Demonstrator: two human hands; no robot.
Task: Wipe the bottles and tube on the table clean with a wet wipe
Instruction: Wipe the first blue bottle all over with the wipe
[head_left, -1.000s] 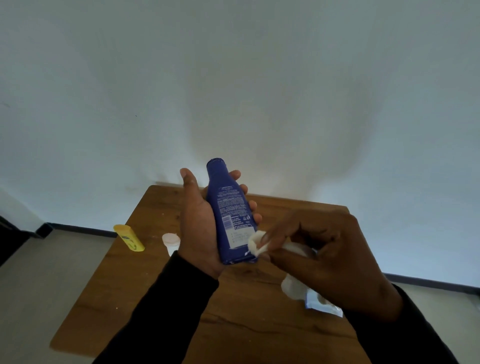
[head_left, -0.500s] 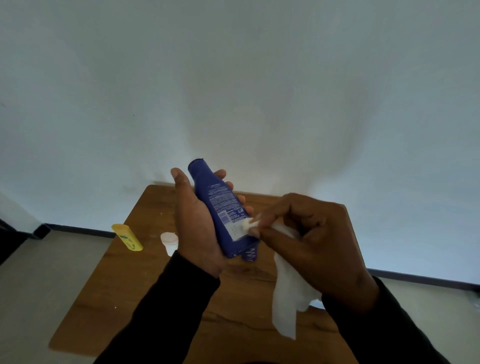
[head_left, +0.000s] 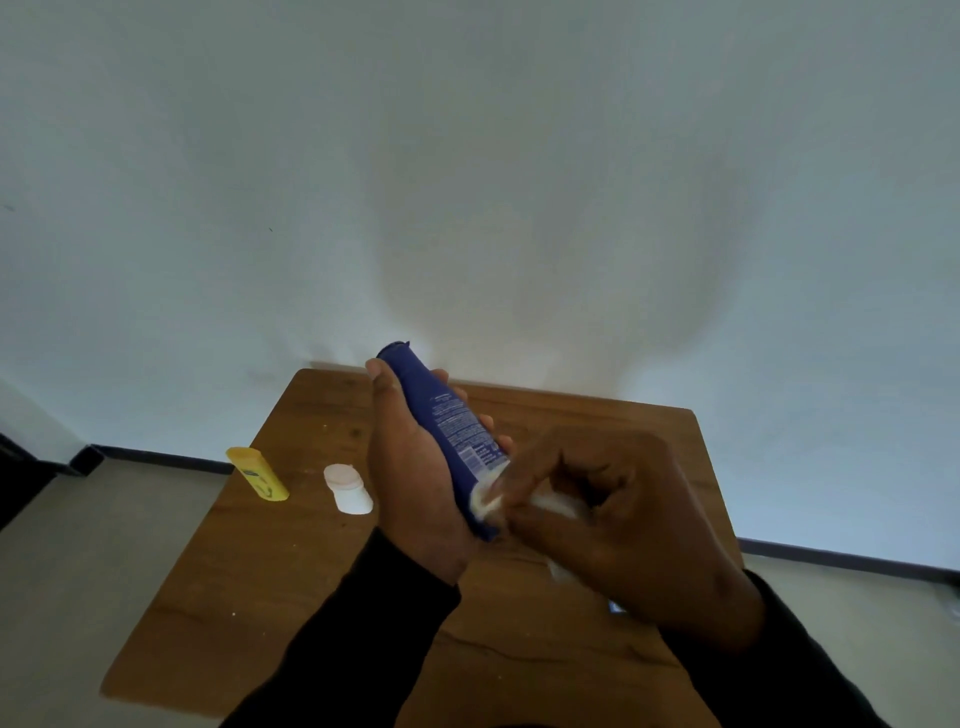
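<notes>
My left hand grips a dark blue bottle above the wooden table, cap end tilted up and away to the left. My right hand pinches a white wet wipe and presses it against the bottle's lower end. Most of the wipe is hidden under my right hand. A yellow tube lies at the table's left edge. A small white bottle with a pale pink cap lies just left of my left hand.
The table stands against a plain white wall. Grey floor shows on both sides, with a dark baseboard. A bit of a white packet peeks out under my right wrist.
The blue bottle has tilted further to the left. My right hand slid the wipe down the bottle to its lower end, and the hanging part of the wipe is now bunched under the hand.
</notes>
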